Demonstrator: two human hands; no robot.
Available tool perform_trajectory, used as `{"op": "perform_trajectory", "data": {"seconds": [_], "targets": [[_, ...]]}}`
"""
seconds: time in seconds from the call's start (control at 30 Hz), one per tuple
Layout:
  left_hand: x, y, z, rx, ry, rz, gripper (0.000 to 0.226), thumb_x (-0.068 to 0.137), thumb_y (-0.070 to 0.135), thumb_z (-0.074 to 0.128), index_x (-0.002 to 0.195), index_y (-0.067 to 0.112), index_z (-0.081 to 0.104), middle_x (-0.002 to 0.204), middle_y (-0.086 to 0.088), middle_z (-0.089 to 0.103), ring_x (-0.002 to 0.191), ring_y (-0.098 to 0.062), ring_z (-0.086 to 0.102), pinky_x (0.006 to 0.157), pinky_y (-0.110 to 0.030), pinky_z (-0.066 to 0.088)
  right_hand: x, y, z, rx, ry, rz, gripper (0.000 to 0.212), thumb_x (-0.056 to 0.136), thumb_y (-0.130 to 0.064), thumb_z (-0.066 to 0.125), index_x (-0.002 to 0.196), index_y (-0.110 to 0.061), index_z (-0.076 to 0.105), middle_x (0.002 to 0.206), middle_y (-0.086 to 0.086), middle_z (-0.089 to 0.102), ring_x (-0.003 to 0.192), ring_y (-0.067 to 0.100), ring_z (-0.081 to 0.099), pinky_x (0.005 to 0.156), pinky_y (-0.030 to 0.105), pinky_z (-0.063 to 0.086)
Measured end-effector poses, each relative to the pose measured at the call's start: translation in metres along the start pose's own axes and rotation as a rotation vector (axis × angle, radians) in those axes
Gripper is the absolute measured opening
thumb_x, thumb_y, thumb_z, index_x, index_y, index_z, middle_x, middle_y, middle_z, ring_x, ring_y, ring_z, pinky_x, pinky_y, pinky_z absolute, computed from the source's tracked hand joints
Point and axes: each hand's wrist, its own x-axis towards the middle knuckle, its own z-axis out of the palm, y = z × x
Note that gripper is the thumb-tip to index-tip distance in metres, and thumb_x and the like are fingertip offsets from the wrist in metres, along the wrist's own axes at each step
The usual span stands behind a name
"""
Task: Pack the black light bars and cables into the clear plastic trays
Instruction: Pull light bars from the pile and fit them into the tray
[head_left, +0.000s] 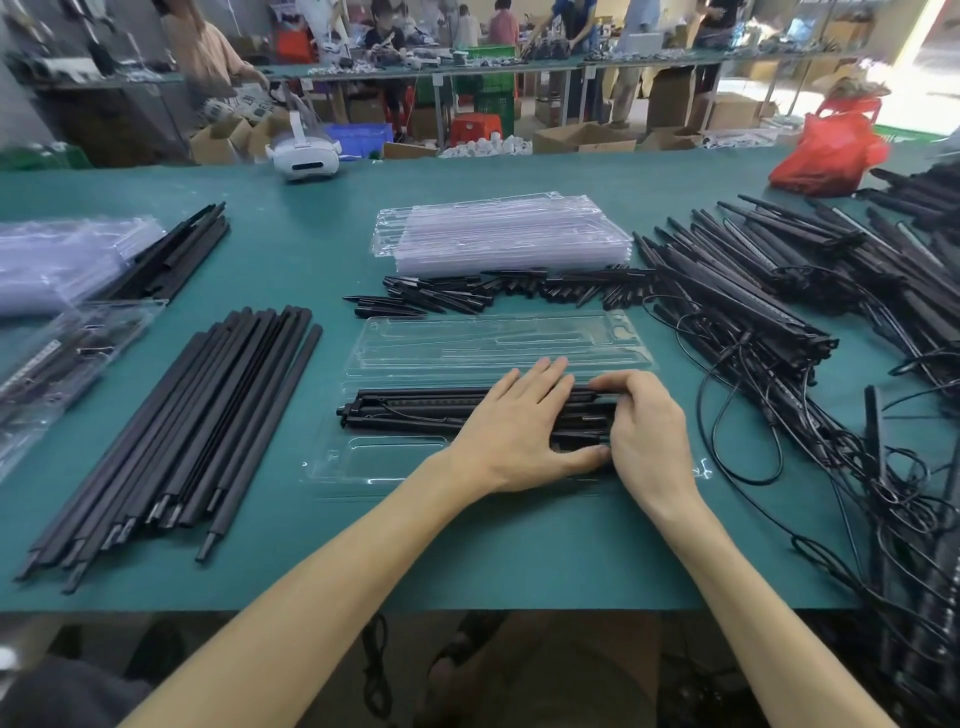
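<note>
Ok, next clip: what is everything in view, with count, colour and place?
open tray: one, clear, centre front, on the green table
light bars: a few, black, in the tray's near half
tray stack: one, clear, centre back
spikes: many, black, before the stack
rods: two bundles, black, left
cabled bars: heap, black, right
headset: one, white, far edge
bag: one, red, far right
left hand: flat on the light bars
right hand: fingers curled on their right end
</note>
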Motion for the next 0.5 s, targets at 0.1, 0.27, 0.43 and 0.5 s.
{"op": "perform_trajectory", "data": {"seconds": [0.1, 0.27, 0.43, 0.5], "targets": [[0.000, 0.000, -0.001, 0.008, -0.003, 0.005, 0.110, 0.078, 0.087, 0.018, 0.161, 0.016, 0.015, 0.169, 0.002, -0.001, 0.154, -0.009, -0.008, 0.127, -0.037, -0.003, -0.001, -0.002, -0.001, 0.030, -0.002, 0.001, 0.034, 0.097, 0.004, 0.040, 0.106, -0.011, 0.068, 0.106, -0.001, 0.066, 0.107, 0.015, 0.059, 0.096, 0.025, 0.042], [0.000, -0.001, 0.002, 0.006, -0.003, 0.005, 0.109, 0.080, 0.089, 0.018, 0.161, 0.017, 0.012, 0.169, 0.004, -0.004, 0.153, -0.006, -0.012, 0.126, -0.034, -0.007, 0.001, -0.008, -0.011, 0.163, 0.000, -0.003, 0.025, 0.098, -0.001, 0.049, 0.107, -0.015, 0.068, 0.105, -0.007, 0.070, 0.102, 0.006, 0.064, 0.090, 0.011, 0.044], [0.000, -0.001, 0.001, -0.001, 0.001, 0.011, 0.106, 0.084, 0.087, 0.024, 0.162, 0.017, 0.010, 0.169, 0.004, -0.006, 0.153, -0.006, -0.014, 0.126, -0.036, -0.008, 0.022, -0.019, -0.013, 0.127, -0.042, -0.064, 0.023, 0.098, -0.004, 0.053, 0.113, -0.014, 0.067, 0.111, -0.006, 0.069, 0.108, 0.009, 0.062, 0.099, 0.021, 0.045], [-0.001, 0.000, 0.001, -0.013, 0.007, 0.012, 0.104, 0.086, 0.085, 0.028, 0.162, 0.017, 0.008, 0.169, 0.003, -0.006, 0.153, -0.007, -0.015, 0.126, -0.038, -0.006, 0.036, -0.024, -0.005, 0.057, -0.090, -0.104, 0.025, 0.097, -0.006, 0.055, 0.118, -0.014, 0.066, 0.117, -0.004, 0.066, 0.113, 0.011, 0.058, 0.103, 0.024, 0.042]]}}
